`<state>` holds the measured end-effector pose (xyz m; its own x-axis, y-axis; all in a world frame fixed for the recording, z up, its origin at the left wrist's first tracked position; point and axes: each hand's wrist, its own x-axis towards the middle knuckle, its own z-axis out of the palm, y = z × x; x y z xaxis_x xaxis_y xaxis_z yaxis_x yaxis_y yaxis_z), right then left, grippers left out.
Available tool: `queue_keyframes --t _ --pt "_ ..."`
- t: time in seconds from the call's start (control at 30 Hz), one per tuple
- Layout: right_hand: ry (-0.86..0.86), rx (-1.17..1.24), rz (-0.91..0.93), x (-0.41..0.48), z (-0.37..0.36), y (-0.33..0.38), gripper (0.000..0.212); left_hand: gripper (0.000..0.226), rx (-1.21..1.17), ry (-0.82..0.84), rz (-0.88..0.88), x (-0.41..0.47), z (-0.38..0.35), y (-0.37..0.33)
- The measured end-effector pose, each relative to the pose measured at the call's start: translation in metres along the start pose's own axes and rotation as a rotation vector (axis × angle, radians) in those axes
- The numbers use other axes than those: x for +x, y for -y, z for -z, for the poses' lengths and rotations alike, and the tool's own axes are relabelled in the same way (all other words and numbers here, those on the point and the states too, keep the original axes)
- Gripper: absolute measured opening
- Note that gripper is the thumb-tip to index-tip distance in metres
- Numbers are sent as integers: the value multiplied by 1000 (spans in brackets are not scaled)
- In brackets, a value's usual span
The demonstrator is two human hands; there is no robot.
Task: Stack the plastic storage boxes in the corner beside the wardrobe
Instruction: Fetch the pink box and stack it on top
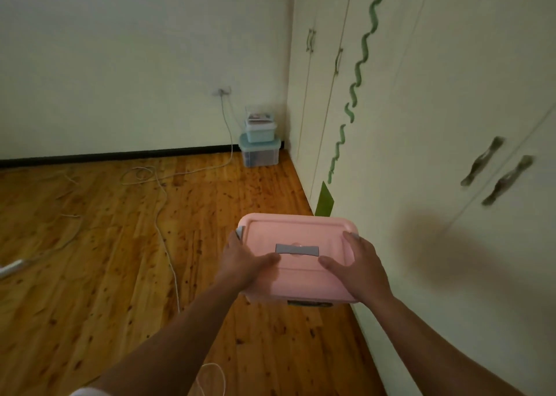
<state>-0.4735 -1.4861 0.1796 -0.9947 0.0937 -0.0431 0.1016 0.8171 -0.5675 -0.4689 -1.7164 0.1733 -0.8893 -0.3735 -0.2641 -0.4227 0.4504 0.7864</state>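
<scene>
I hold a pink plastic storage box (301, 233) with a grey lid handle in front of me, above the floor. My left hand (245, 261) grips its left side, thumb on the lid. My right hand (359, 264) grips its right side, fingers spread over the lid. Far ahead, in the corner beside the wardrobe (406, 109), stands a stack: a clear box with a blue lid (261, 153) on the floor, a smaller pale blue box (260, 130) on it, and a small clear box (259, 116) on top.
White cables (164, 215) trail across the wooden floor (105, 245) from a wall socket (222, 91), one loop near my feet. The wardrobe doors run along the right side. A metallic object (12, 267) lies at the far left.
</scene>
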Motion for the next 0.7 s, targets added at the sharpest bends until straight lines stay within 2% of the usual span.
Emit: queue_keyframes --t 0.43,0.7 --pt "112 3 135 172 -10 19 89 103 -61 -150 117 114 -21 -57" --pt "121 10 154 256 -34 64 88 96 -78 -203 88 201 -3 -69"
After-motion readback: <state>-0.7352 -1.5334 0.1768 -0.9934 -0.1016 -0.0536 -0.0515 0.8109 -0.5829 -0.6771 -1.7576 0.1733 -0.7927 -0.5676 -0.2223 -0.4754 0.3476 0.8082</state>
